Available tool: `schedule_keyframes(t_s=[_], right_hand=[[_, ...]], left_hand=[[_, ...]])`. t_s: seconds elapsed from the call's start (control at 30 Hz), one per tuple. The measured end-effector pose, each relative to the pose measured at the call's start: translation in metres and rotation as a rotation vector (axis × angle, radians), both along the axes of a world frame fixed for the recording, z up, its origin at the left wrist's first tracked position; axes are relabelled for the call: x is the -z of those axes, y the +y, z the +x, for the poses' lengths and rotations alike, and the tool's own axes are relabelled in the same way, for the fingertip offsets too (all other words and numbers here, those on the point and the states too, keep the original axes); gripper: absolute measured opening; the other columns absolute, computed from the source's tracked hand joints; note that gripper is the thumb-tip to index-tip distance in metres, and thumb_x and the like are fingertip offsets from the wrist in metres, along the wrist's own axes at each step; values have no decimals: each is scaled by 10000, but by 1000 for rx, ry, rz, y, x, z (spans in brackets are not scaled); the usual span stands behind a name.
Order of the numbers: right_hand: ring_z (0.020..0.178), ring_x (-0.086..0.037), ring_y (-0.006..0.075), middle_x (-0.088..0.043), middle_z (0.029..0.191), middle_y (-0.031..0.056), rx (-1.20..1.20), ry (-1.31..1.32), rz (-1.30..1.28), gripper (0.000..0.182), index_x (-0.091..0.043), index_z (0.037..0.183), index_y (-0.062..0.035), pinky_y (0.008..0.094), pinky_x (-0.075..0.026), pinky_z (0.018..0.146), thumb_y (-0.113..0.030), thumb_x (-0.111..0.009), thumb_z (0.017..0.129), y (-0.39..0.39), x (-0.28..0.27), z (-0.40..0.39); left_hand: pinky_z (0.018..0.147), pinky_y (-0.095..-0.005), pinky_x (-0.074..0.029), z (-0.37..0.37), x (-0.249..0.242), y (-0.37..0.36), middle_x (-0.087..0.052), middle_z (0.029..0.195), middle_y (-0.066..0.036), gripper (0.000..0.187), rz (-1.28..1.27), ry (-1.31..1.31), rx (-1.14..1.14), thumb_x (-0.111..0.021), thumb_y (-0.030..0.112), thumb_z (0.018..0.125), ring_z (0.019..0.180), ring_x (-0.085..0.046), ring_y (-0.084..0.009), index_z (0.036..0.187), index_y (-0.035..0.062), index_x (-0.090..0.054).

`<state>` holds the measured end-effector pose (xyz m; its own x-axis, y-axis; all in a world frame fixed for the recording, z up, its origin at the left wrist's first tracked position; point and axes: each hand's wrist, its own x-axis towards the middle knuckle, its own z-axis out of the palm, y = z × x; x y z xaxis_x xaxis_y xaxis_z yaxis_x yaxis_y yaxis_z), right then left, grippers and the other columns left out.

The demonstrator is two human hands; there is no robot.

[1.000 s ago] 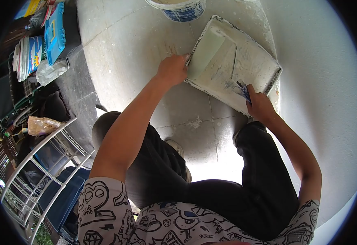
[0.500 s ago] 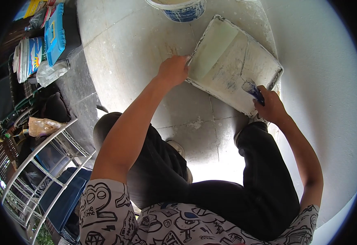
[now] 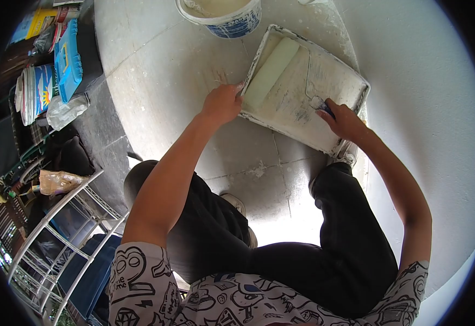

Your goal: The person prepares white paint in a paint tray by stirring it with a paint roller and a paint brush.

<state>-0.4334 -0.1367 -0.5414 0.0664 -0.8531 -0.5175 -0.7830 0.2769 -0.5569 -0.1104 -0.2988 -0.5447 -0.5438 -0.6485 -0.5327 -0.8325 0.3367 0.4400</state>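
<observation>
A paint tray (image 3: 316,142) with smeared edges rests on the floor ahead of me. My left hand (image 3: 222,103) is closed on the tray's left rim. In my right hand (image 3: 347,120) is the dark blue handle of a paint roller (image 3: 274,70). The roller's pale green sleeve lies at the left, deeper end of the tray, and its thin wire frame crosses the sloped, paint-streaked surface. My right fingers are wrapped round the handle above the tray's right part.
A blue-and-white paint bucket (image 3: 226,24) stands beyond the tray. A white wall (image 3: 416,108) rises at the right. On the left are a white metal rack (image 3: 58,217), a blue plastic case (image 3: 68,62), a crumpled plastic bag (image 3: 66,111) and other stored items.
My right hand has pushed the roller leftward across the tray, so its sleeve sits nearer the left rim. The view has shifted slightly; my left hand still grips the rim.
</observation>
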Motion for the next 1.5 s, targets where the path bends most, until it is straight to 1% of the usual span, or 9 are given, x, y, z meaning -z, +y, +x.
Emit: schedule_keyframes(t_s=[0.17,0.37,0.6,0.87,1.07,1.17,1.27,1.3,1.5], right_hand=[[719,-685,410,-673,756,248,-127,34,-34,445,-614,1020,14,483,-533,689,-429,-580,1022,-20,-10,-24],[706,-704,361,-692,746,216,-198,154,61,454,-663,1045,11,451,-561,706,-436,-586,1017,-39,-34,-17],[838,-728,338,-723,880,208,-175,278,182,499,-688,1061,11,457,-574,789,-470,-560,1020,-71,-63,18],[946,-720,341,-732,969,193,-190,347,257,467,-707,1080,6,456,-563,837,-432,-553,1029,-105,-110,56],[992,-708,363,-735,1022,179,-463,377,-81,355,-715,1107,-26,458,-560,856,-339,-591,992,-109,-106,74],[995,-708,364,-729,1023,192,-452,332,-7,280,-706,1095,-6,456,-566,844,-229,-657,934,-120,-99,70],[1001,-706,368,-721,1022,219,-412,355,256,249,-692,1080,26,455,-565,850,-102,-690,866,-120,-94,54],[1003,-696,387,-707,1000,246,-399,326,257,262,-660,1066,59,462,-556,872,2,-663,810,-115,-87,45],[1050,-662,399,-667,1065,229,-289,284,136,238,-632,1022,44,458,-553,878,24,-619,786,-79,-45,19]], left_hand=[[815,-460,-531,-2,4,6,-696,947,-227,479,-7,3,-1,-596,184,968,903,-681,-383,1440,113,-550],[847,-471,-540,-2,3,5,-708,1016,-212,465,50,-2,-35,-575,192,983,947,-683,-388,1439,108,-548],[841,-450,-529,4,13,5,-710,1022,-220,471,62,42,-81,-582,194,995,930,-682,-387,1463,179,-532],[822,-448,-525,2,10,7,-703,984,-229,459,28,30,-54,-594,199,989,909,-681,-385,1430,77,-550],[804,-448,-525,1,11,6,-706,960,-219,465,5,40,-51,-605,202,983,891,-683,-372,1433,100,-556],[802,-446,-525,4,10,4,-708,962,-216,478,27,25,-51,-610,207,978,891,-686,-367,1443,118,-550],[799,-438,-526,5,11,1,-706,936,-203,484,29,20,-39,-610,220,978,872,-684,-353,1446,118,-547],[797,-435,-526,8,13,1,-705,923,-197,485,26,20,-36,-610,224,978,862,-683,-347,1446,115,-547],[751,-399,-512,6,15,-2,-661,819,-156,471,73,47,-30,-619,237,980,771,-651,-281,1412,56,-570]])
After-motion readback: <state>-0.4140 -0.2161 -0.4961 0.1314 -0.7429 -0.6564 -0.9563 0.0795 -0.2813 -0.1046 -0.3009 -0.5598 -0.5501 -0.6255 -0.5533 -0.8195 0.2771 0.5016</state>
